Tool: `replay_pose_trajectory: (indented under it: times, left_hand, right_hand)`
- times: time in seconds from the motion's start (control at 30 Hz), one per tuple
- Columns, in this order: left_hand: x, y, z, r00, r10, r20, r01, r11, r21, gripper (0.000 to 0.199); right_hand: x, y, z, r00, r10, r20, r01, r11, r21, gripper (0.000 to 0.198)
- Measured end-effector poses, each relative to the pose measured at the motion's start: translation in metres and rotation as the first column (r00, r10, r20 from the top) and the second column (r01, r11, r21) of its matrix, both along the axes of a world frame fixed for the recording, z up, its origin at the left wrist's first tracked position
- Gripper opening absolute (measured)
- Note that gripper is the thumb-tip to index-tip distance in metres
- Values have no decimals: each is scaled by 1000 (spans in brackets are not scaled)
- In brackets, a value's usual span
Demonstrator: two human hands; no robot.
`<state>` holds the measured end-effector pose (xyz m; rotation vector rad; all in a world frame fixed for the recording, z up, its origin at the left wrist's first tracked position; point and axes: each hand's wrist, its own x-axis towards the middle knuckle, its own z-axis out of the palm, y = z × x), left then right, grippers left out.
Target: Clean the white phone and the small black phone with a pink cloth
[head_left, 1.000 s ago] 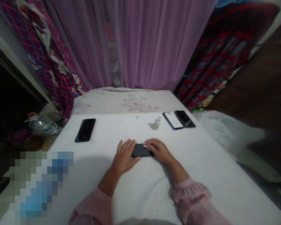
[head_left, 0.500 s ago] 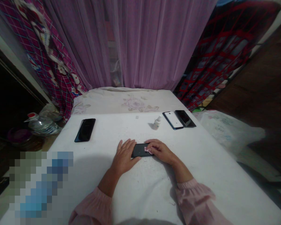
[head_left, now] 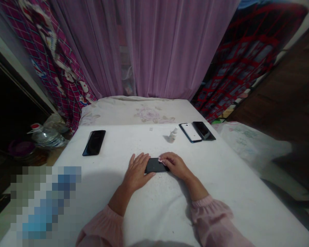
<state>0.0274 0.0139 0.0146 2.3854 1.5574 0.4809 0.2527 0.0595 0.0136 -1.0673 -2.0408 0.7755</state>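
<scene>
A dark smartphone (head_left: 157,165) lies flat and crosswise on the white cloth in front of me. My left hand (head_left: 137,173) grips its left end, fingers along the far edge and thumb at the near edge. At the phone's far edge, right of its middle, my right hand (head_left: 175,164) pinches a small pinkish-white piece of cloth or tissue (head_left: 160,159); the fingers hide most of it. Beyond the right hand stands a small white bottle (head_left: 172,136).
Another dark phone (head_left: 94,142) lies on the left. At the back right are a white phone (head_left: 191,131) on a dark one and a black phone (head_left: 204,130). A tiny pale square (head_left: 151,129) sits near the middle back. Left of the table stands a large water bottle (head_left: 47,135).
My right hand has slid the pinched piece slightly away from me, to the phone's far edge, and less of it shows. My left hand and the phone stay in place.
</scene>
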Motion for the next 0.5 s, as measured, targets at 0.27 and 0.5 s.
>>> replay_pose_trajectory:
  times: [0.27,0.5]
  left_hand:
    - [-2,0,-4,1000,-9,13,9,1000,22,61]
    - [-1,0,-1,1000,-3,-2,3,1000,-2,61]
  right_hand:
    - [16,0,9,987,161,-6,-161,979,-124,15]
    - [11,-2,7,993,113,-18,-114,989,-97,16]
